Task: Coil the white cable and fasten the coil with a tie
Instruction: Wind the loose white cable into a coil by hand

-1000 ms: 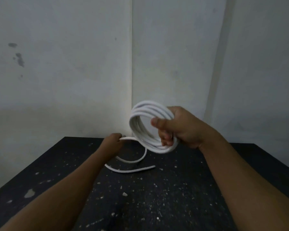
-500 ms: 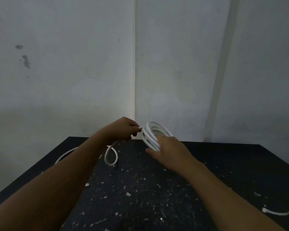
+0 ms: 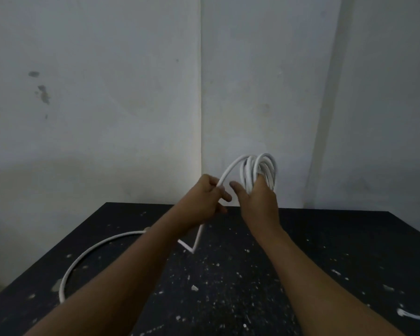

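Note:
My right hand (image 3: 258,202) grips a coil of the white cable (image 3: 264,169), several loops held upright above the far edge of the black table (image 3: 228,287). One strand arcs from the coil's top down into my left hand (image 3: 204,202), which pinches it just left of the coil. Below my left hand the cable drops to a sharp bend on the table, and a loose tail (image 3: 87,253) curves over the table's left side, partly hidden by my left forearm. No tie can be made out.
White specks and chips litter the black table. A short white piece (image 3: 415,316) lies at the table's right edge. Pale walls meet in a corner right behind the table.
Both hands have risen from the table's far edge. The coil now stands higher, and my left hand has slid along the strand, drawing a new loop toward the coil.

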